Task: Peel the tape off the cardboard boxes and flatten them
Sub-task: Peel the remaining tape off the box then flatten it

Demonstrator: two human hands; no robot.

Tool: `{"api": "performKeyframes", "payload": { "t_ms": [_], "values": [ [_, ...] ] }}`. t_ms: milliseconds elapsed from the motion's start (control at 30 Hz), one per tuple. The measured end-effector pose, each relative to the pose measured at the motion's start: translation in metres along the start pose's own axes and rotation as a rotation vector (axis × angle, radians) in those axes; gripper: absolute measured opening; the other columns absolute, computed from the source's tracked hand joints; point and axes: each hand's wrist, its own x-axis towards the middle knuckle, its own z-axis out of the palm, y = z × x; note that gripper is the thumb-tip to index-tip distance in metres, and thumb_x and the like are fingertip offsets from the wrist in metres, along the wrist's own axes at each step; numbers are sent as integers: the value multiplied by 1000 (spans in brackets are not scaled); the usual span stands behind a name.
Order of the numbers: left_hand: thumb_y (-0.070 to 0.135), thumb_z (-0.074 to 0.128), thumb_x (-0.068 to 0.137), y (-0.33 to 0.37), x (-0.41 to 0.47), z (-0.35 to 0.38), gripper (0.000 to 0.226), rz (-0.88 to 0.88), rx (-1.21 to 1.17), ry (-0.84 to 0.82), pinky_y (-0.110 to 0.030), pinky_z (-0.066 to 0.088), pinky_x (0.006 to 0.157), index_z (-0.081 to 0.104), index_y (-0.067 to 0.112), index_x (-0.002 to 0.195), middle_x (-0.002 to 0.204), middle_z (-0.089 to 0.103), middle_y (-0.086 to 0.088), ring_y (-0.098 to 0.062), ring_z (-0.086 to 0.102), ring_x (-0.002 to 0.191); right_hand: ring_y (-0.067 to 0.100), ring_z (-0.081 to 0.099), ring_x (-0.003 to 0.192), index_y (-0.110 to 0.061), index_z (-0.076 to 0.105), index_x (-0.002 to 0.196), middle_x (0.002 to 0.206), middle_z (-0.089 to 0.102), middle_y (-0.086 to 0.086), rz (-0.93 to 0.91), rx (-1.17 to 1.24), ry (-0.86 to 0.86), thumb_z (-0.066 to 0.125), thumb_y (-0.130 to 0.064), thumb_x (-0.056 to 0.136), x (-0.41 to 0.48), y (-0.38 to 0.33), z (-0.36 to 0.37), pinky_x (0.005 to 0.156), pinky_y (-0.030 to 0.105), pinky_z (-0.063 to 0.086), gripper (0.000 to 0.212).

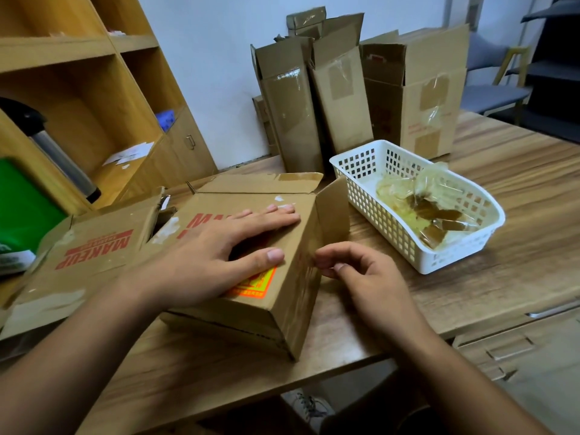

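Centre frame: L hand (232,246) flat, steadies box (298,309); R hand (361,271) pinches tape (309,265) edge, side face. Peel step; nxt needs firm pull.

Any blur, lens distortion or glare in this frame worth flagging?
Head view: wide-angle bows the shelf unit and table edges; even, soft light; mild sheen on peeled tape in the white basket; right hand slightly soft beside the cardboard box, left hand on top sharp.
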Motion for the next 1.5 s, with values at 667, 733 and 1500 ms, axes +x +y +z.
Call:
{"api": "performKeyframes", "payload": {
  "t_ms": [667,733,1500],
  "values": [
    [66,44,88,-6,1,1,54,65,-31,33,6,10,97,28,74,138,141,11,60,28,3,132,10,67,104,-17,74,94,104,73,-6,-212,-134,53,46,16,95,2,2,6,90,21,51,43],
    [65,45,88,-7,1,1,54,75,-29,35,9,8,96,28,74,138,140,11,62,31,-2,129,8,68,97,-20,73,92,96,74,-6,-177,-144,47,48,11,97,1,1,6,86,18,49,40],
    [52,55,91,-13,-8,-1,46,153,-80,92,6,15,103,50,58,137,143,31,50,24,24,136,6,65,111,-24,65,117,112,71,-5,-142,-35,124,50,9,98,3,1,9,99,25,50,41]
  ]
}}
